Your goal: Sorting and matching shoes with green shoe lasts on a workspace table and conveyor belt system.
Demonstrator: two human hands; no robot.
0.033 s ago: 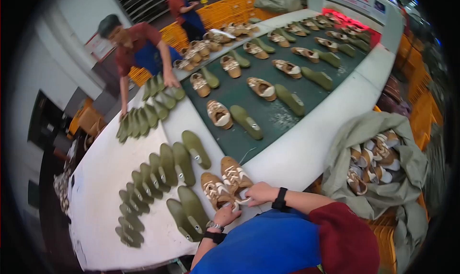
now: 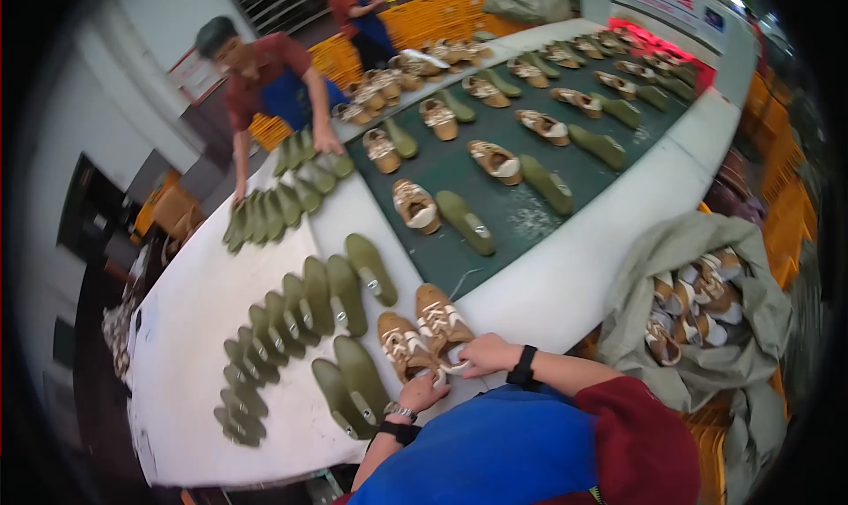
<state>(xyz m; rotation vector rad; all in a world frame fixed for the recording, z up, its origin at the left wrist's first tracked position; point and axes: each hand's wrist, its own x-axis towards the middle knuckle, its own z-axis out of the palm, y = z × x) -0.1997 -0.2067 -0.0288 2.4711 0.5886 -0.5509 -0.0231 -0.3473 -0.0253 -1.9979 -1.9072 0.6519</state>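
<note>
A pair of tan shoes with white laces and stripes lies side by side at the near edge of the white table. My left hand (image 2: 426,392) closes on the heel of the left shoe (image 2: 402,339). Fingers of my right hand (image 2: 488,355) pinch the heel collar of the right shoe (image 2: 441,314). Beside the left shoe lie two green shoe lasts (image 2: 360,377). Farther left, several more green lasts (image 2: 287,315) form a curved row on the white tabletop (image 2: 190,377).
A dark green conveyor belt (image 2: 468,271) bears pairs of shoes and lasts. A co-worker (image 2: 281,81) across the table handles other lasts (image 2: 274,209). At right, a grey-green sack (image 2: 627,302) holds shoes (image 2: 698,297); orange crates (image 2: 786,213) stand behind it.
The whole view has shifted slightly, so the belt and co-worker sit a little farther right. Both hands stay on the heels of the shoes.
</note>
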